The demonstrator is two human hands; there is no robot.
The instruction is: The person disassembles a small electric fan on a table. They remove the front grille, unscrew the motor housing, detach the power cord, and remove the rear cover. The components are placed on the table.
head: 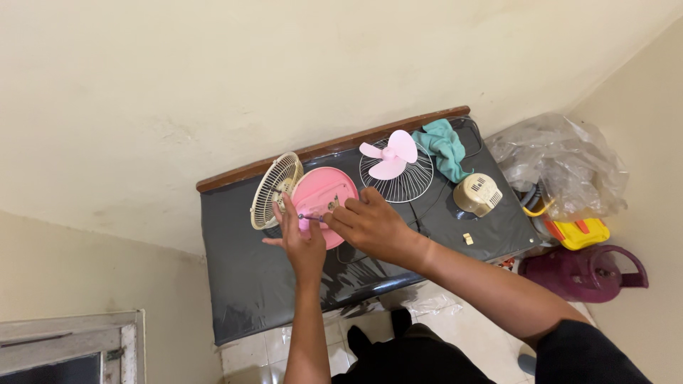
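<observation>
While gripped in both hands — left hand, right hand — pink fan base near table's back edge

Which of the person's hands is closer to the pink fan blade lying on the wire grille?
Right. The right hand lies just below and left of the pink fan blade; the left hand is farther left, at the pink round base.

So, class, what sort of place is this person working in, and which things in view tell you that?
Probably a corner of a home: a tiled floor, a small table against plain walls, and a purple watering can beside it.
</observation>
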